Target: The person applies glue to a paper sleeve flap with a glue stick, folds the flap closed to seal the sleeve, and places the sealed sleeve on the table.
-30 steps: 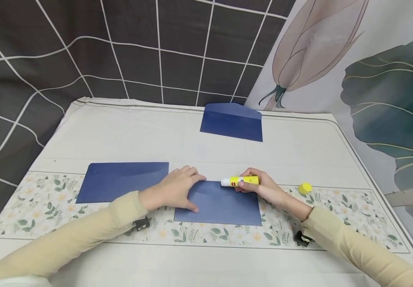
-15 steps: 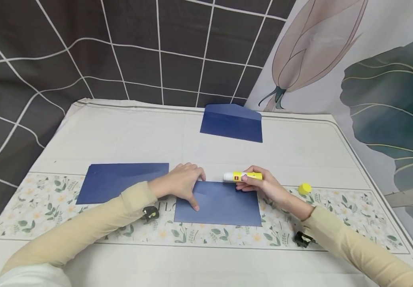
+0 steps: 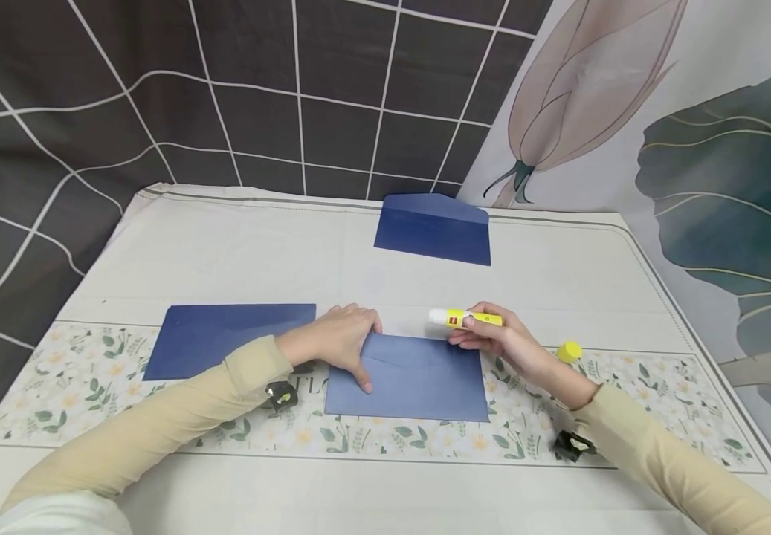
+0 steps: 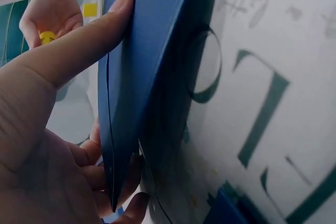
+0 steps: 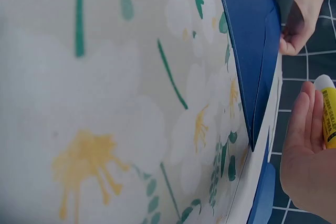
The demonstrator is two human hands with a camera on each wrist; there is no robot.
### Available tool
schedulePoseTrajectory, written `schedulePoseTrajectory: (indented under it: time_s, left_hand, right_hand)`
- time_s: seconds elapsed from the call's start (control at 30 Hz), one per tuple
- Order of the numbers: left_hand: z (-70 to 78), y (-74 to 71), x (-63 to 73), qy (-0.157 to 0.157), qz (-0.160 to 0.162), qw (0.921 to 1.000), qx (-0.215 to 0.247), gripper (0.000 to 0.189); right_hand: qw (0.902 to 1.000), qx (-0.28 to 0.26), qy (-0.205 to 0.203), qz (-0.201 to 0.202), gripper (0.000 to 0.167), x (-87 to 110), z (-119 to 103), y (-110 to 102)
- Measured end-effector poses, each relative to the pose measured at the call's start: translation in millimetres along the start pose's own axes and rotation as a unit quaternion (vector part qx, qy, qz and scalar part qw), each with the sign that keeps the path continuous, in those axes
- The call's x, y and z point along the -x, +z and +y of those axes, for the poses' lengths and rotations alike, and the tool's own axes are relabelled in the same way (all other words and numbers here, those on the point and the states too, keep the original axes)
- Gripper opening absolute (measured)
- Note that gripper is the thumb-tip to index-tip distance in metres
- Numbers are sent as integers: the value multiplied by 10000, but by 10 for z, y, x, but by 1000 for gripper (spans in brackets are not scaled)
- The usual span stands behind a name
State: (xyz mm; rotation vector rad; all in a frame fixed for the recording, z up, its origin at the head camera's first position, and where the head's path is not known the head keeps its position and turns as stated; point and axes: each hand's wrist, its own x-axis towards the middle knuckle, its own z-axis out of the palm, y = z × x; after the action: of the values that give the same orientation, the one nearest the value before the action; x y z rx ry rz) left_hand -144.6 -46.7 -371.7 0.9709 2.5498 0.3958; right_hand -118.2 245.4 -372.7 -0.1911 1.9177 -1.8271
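A blue envelope (image 3: 412, 386) lies before me on the floral band of the cloth. My left hand (image 3: 341, 334) grips its left end, thumb on the upper face and fingers at the far edge. In the left wrist view, the fingers (image 4: 97, 166) curl behind the envelope (image 4: 142, 40). My right hand (image 3: 502, 338) holds a yellow glue stick (image 3: 465, 319) between thumb and fingers, white end pointing left, above the envelope's far right corner. The right wrist view shows the uncapped glue stick (image 5: 329, 111) lying along the fingers.
A second blue envelope (image 3: 224, 334) lies to the left, partly behind my left forearm. Another envelope (image 3: 432, 234) with its flap raised lies at the table's far edge. The yellow cap (image 3: 569, 351) stands right of my right hand. A dark grid curtain (image 3: 338, 96) hangs behind.
My right hand has moved right and away from me with the glue stick, off the envelope's far edge. The left hand shifted slightly right, and its thumb has drawn closer to the fingers.
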Motion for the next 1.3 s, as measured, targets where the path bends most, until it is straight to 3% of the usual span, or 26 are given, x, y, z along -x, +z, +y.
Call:
schedulePoseTrajectory:
  time_s: [0.2, 0.43, 0.57, 0.77, 0.87, 1.03, 1.3]
  left_hand:
    - [-18, -2, 40, 95, -97, 9989, 438, 81]
    - [-121, -40, 154, 472, 16, 9932, 1064, 82]
    - [-255, -119, 282, 600, 118, 9896, 1298, 83]
    - [-587, -284, 572, 753, 373, 9842, 1557, 78]
    - [-785, -349, 744, 670, 635, 9847, 1481, 73]
    - [-1088, -383, 1012, 273, 971, 9860, 1327, 65]
    - [-1327, -374, 1281, 55, 1057, 9854, 1334, 60]
  right_hand:
    - [9997, -208, -19, -154, 11, 15, 5, -2]
    - [9956, -566, -491, -565, 9, 52, -33, -7]
    - [9919, -717, -707, -773, 12, 82, -59, -17]
    - [9892, -777, -869, -889, 16, 122, -50, -41]
    - [9890, -760, -860, -928, 17, 142, -29, -58]
    - [9881, -787, -849, -1013, 19, 160, 13, -71]
    - [9902, -664, -816, -924, 20, 157, 23, -56]
